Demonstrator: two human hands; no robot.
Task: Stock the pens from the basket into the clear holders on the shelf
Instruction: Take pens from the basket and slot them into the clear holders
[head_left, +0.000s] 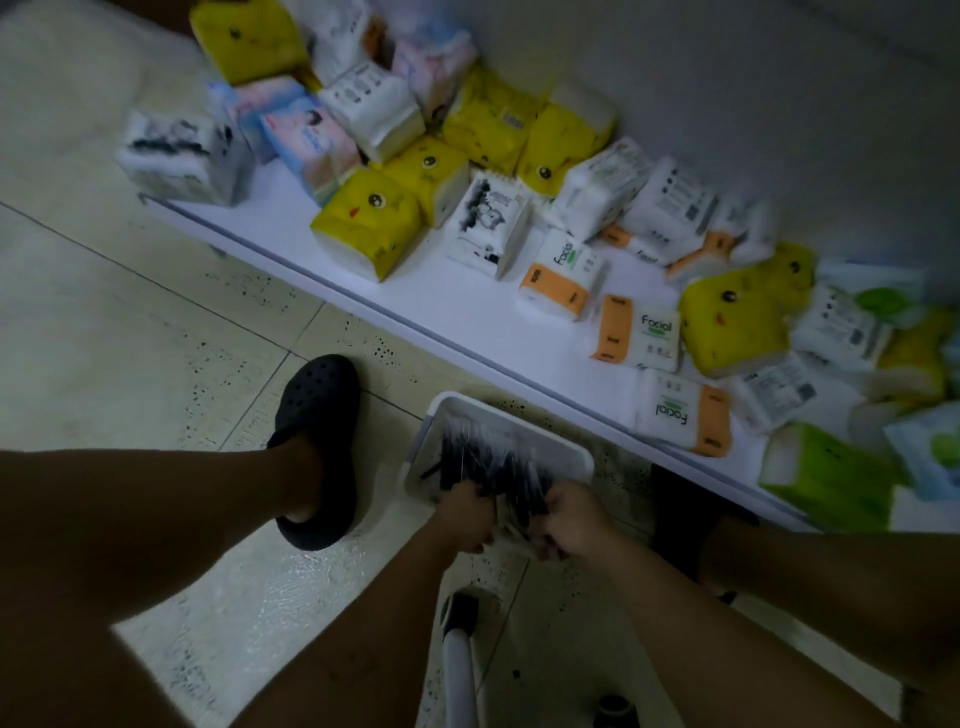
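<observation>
Both forearms reaching down side by side, left hand (465, 512) and right hand (574, 522) curling fingers around bunches of dark pens (493, 467), pens lying in the white basket (519, 423) sitting on the tiled floor (156, 338), black clog (317, 452) standing to the left, tissue packs (366, 226) crowding the low white shelf (457, 306) beyond.

"Facial" on orange-white tissue pks (638, 332)

Bare arms and legs, one foot in a black clog (318, 447) (perforated upper).

Jumbled yellow, white and orange tissue packs (363, 223) crowd a low white platform (441, 306) near a black clog (317, 415) on speckled floor tiles (130, 338).
</observation>
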